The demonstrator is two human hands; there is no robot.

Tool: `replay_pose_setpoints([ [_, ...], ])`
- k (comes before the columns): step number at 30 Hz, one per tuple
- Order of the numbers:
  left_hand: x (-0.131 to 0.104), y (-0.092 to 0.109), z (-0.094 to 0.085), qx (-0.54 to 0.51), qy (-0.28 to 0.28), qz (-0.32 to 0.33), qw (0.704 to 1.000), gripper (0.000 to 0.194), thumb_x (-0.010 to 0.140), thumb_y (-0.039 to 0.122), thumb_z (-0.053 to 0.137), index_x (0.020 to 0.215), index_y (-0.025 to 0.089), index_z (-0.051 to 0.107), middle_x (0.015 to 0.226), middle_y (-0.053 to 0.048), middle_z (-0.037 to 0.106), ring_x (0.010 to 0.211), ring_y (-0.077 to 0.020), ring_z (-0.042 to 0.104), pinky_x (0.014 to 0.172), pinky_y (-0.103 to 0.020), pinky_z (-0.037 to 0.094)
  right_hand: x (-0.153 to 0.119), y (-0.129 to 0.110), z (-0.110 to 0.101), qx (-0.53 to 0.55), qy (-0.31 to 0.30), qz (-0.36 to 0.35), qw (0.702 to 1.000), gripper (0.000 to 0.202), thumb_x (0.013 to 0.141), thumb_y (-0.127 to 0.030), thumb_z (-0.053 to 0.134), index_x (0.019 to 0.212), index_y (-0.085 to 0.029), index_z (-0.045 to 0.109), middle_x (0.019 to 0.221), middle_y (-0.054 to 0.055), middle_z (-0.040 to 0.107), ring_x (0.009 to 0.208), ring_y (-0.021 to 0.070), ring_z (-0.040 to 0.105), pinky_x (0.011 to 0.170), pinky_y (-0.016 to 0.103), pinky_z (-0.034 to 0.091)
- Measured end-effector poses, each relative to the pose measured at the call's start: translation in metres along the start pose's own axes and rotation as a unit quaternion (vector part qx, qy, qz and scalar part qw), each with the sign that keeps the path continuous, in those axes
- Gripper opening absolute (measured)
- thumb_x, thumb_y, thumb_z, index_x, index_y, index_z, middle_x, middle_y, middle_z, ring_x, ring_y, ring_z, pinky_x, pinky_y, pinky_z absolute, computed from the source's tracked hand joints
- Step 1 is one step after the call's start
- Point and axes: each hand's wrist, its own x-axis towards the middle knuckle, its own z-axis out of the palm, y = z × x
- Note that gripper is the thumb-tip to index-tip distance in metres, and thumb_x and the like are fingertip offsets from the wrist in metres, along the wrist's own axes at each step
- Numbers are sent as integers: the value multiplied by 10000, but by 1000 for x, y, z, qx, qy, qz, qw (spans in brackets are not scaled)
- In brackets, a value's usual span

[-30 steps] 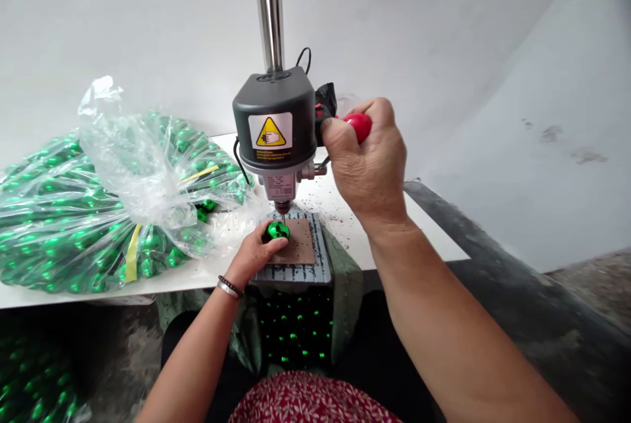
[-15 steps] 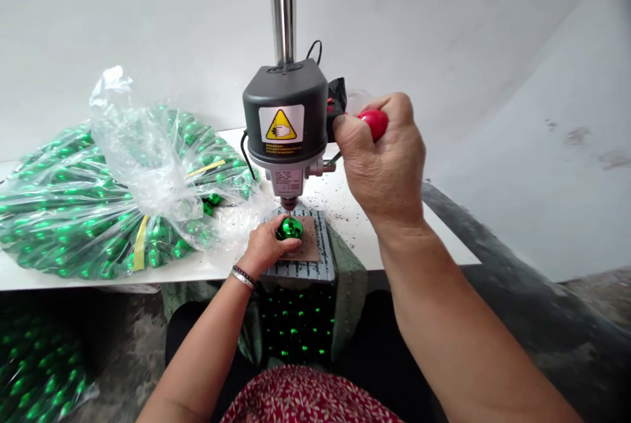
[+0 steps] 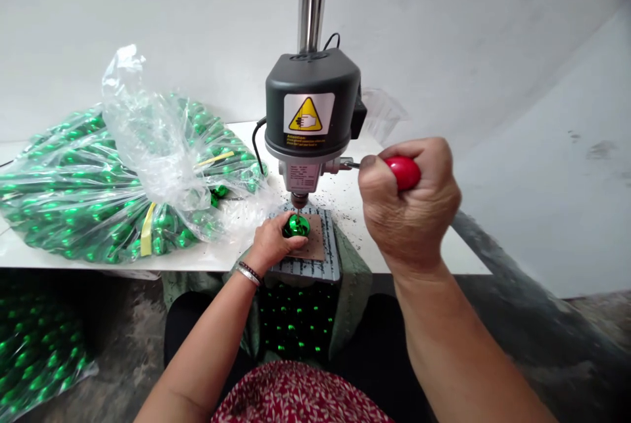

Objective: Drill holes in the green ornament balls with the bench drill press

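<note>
My left hand (image 3: 275, 241) grips a shiny green ball (image 3: 298, 226) between thumb and fingers. The ball rests on a brown board (image 3: 315, 247) lying on the slotted base (image 3: 331, 265) of a drill press (image 3: 311, 108). Right above the ball is the chuck (image 3: 299, 201), and its thin bit reaches down to the ball's top; whether it has gone in I cannot tell. My right hand (image 3: 411, 206) is wrapped round the red knob (image 3: 405, 173) of the press's feed lever, to the right of the drill head.
A big clear plastic bag (image 3: 98, 206) of green balls lies on the white table (image 3: 20, 255) at left. Another bag (image 3: 39, 351) sits low at left. More green balls (image 3: 296, 321) show below the press base, beside green cloth (image 3: 353, 278). Dark shavings dot the table.
My right hand has pulled the red-knobbed lever downward. My left hand keeps the ball on the board under the bit. The view has shifted a little.
</note>
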Motion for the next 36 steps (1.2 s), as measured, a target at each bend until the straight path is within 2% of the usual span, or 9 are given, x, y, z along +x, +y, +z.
replay_pose_setpoints([
  [7,-4,4,2,33,18,-8,999,659,803,307,876,1431,243,688,1307,-100,780,1188,-327,716,1056,-444,552,-5,1,3,1,45,-18,999,131,856,-343,569,793,-275,476,671,-46,542,580,121,488,594,281,461],
  [18,-3,1,5,7,28,11,1000,595,776,314,890,1344,250,722,1240,-80,794,1158,-299,726,1043,-405,557,-24,9,8,-9,111,-62,992,111,864,-346,605,823,-261,548,649,-62,596,539,103,533,560,256,454],
  [27,-5,4,4,14,19,-5,1000,523,793,352,872,1290,256,739,1253,-90,783,1195,-335,707,1060,-443,542,-43,17,8,-23,103,-9,994,186,890,-441,614,867,-257,613,734,-6,669,624,148,628,609,296,522],
  [32,-5,4,4,17,19,-7,1000,541,793,358,875,1305,256,735,1231,-95,786,1179,-334,711,1052,-444,543,-49,22,10,-12,115,-27,993,220,878,-447,638,877,-228,616,749,11,664,656,154,641,628,299,527],
  [36,-6,4,3,19,16,-10,1000,577,801,353,867,1349,255,716,1275,-103,778,1205,-347,707,1062,-460,540,-58,27,9,15,85,-60,994,173,887,-394,635,868,-230,583,700,-10,622,615,143,608,605,293,493],
])
